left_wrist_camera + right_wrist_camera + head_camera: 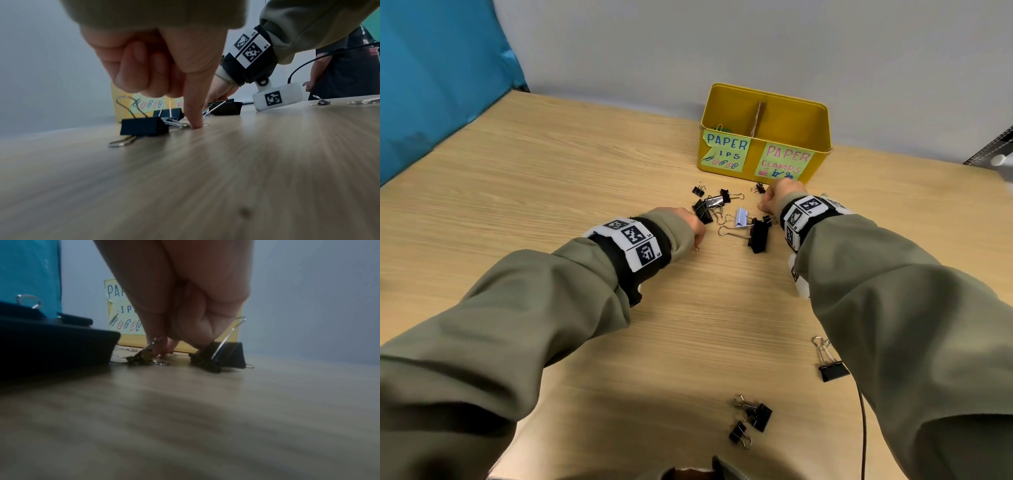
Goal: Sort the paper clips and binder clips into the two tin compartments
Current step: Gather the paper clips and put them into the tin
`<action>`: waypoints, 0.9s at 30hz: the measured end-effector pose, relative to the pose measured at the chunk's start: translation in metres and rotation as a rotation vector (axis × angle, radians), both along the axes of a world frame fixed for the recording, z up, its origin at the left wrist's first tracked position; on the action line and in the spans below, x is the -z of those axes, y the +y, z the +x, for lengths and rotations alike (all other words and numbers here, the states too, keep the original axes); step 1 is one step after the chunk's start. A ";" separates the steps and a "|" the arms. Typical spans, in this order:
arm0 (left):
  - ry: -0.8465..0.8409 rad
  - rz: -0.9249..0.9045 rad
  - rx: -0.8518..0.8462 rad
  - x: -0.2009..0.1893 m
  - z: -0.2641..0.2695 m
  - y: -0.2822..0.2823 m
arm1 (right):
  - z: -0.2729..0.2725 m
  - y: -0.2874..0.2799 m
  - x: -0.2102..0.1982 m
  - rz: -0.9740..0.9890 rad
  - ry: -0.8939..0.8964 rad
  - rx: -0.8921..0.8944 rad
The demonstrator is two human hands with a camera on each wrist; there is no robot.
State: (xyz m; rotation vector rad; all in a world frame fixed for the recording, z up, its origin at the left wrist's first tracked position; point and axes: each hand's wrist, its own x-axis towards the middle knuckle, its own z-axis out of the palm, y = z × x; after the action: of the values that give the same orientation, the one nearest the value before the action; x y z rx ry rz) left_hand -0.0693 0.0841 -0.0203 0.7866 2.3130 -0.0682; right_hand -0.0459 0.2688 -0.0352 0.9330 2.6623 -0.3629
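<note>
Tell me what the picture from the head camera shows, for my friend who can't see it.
Two hands, the left hand and right hand, reach into a scatter of black binder clips on a wooden table. Behind them stands a yellow tin with two compartments, labelled for paper clips and paper clamps.

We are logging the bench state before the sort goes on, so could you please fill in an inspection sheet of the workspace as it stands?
Surface: wooden table, light grain.
Job's things: yellow tin at the far edge, cardboard divider; coloured paper clips in its left compartment. Binder clips in a loose pile before it, three more near the person.
Clutter: nothing seen.
Grippers: left hand presses one straight index finger on a small wire piece on the table, other fingers curled; right hand reaches fingertips down among the clips, grip unclear.
Cables: thin dark cable at the near right.
Surroundings: grey wall, blue sheet left.
</note>
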 end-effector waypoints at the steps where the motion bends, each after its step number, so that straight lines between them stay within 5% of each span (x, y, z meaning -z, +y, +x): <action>1: 0.001 -0.023 0.005 -0.002 0.002 0.002 | 0.001 0.000 0.000 -0.001 0.001 0.008; 12: 0.083 0.050 0.108 -0.001 0.017 -0.005 | 0.021 0.020 0.002 -0.094 0.103 0.033; 27: 0.056 0.194 -0.053 -0.020 0.005 0.003 | -0.001 -0.011 -0.005 0.026 -0.057 0.046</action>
State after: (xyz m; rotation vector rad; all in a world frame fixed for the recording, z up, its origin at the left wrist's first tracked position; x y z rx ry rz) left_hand -0.0639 0.0869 0.0000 0.8280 2.4180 0.1616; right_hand -0.0471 0.2573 -0.0306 0.9981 2.6036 -0.3073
